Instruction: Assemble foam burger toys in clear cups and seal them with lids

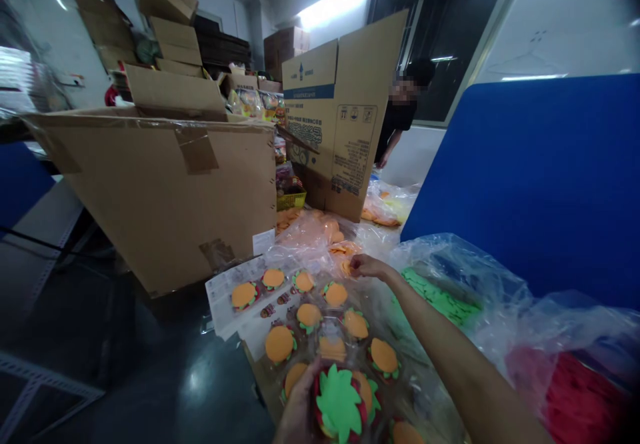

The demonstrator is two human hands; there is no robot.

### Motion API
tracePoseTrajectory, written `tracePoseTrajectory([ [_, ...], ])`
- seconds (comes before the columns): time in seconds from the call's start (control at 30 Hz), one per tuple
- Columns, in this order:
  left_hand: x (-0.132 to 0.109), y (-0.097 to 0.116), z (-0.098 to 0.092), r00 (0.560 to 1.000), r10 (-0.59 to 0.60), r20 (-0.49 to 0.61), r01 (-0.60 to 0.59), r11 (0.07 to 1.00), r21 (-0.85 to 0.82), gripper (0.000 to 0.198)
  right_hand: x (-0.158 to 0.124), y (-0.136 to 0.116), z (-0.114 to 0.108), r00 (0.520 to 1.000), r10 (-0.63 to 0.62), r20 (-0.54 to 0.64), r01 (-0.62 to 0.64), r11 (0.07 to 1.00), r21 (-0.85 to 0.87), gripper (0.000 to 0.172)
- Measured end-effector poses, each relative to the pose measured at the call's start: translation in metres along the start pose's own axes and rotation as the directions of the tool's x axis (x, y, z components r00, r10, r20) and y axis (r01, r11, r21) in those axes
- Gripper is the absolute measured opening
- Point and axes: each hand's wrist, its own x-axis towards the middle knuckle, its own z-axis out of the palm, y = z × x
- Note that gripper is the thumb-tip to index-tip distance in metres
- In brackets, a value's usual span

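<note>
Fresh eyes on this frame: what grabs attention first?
Bottom centre, the left hand grips a foam stack topped by a bright green leaf, near rows of orange foam burgers. The right hand reaches to a clear bag of orange pieces; a big cardboard box looms left, a blue partition right.

Two bare hands are pictured from a head-worn camera. The right hand (367, 267) is seen ungloved, and behind its fingers a long forearm (450, 357) is left uncovered to the frame's edge. Only part of the left hand (297, 411) is caught, likewise ungloved.
</note>
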Motion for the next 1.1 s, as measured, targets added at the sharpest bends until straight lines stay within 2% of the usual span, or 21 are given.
tracePoseTrajectory([
  [0.27,0.002,-0.001,-0.003,1.000,-0.014,0.025,0.015,0.999,-0.047,0.035,0.007,0.007,0.006,1.000,0.006,-0.005,-0.006,1.000,0.006,0.018],
  [0.57,-0.003,0.001,-0.003,0.999,-0.023,0.039,0.024,0.999,-0.033,0.033,0.001,0.001,0.006,1.000,-0.003,-0.012,0.004,0.994,0.105,0.017],
  [0.8,-0.007,0.000,-0.001,1.000,0.018,-0.012,-0.019,0.999,-0.037,0.028,-0.016,-0.008,-0.002,0.988,0.053,-0.145,-0.011,0.960,0.280,0.017],
  [0.97,-0.004,-0.001,-0.004,1.000,0.030,-0.007,-0.031,0.999,-0.023,0.028,-0.027,-0.020,-0.005,0.963,0.116,-0.245,0.008,0.890,0.455,0.009],
  [1.1,-0.003,0.005,0.002,0.991,0.105,-0.080,-0.109,0.992,-0.055,0.023,-0.046,-0.032,-0.006,0.951,0.146,-0.274,0.034,0.828,0.560,0.011],
])
